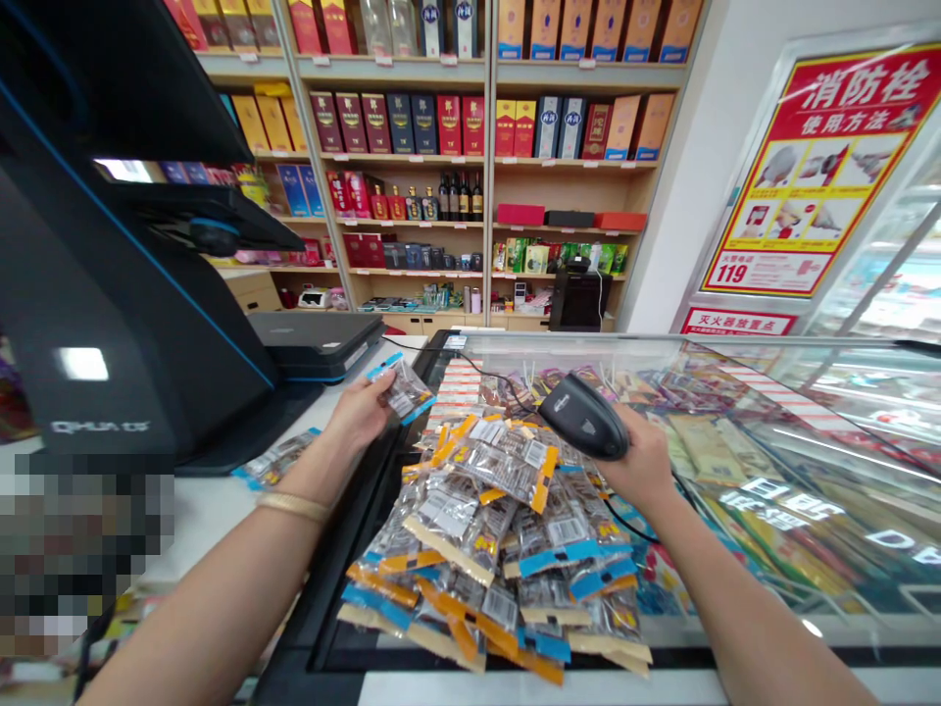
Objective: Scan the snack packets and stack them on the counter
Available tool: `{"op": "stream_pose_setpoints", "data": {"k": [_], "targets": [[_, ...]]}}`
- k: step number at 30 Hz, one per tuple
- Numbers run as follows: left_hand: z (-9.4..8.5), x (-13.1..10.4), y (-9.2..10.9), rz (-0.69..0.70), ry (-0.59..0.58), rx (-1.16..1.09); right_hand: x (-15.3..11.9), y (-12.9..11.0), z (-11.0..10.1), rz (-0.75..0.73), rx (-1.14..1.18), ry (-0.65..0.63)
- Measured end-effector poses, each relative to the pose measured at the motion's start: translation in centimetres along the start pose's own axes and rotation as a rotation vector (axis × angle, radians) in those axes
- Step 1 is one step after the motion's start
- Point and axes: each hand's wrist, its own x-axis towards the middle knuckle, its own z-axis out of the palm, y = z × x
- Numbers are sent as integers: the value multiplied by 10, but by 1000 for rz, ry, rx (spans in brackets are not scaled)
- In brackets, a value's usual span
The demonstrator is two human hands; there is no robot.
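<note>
Through my feed, my left hand (370,400) pinches a blue-edged snack packet (409,395), my right hand (641,459) grips a barcode scanner (580,416); one loose packet (283,459) lies on the left worktop (210,502), the large packet heap (485,534) remaining between.

From six o'clock, the head-worn camera looks forward and down over the hands (364,407) and nearby packets (500,461), facing farther shelves (632,75) at twelve o'clock.
</note>
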Motion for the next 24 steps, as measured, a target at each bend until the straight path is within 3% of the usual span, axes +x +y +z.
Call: {"op": "stream_pose_setpoints", "data": {"k": [6, 15, 24], "targets": [[7, -7, -3, -43, 11, -47, -2, 2, 5, 76, -12, -55], [21, -24, -17, -28, -274, -3, -3, 1, 9, 140, -31, -199], [24, -26, -24, -88, -333, 40, -3, 2, 10, 155, -5, -211]]}}
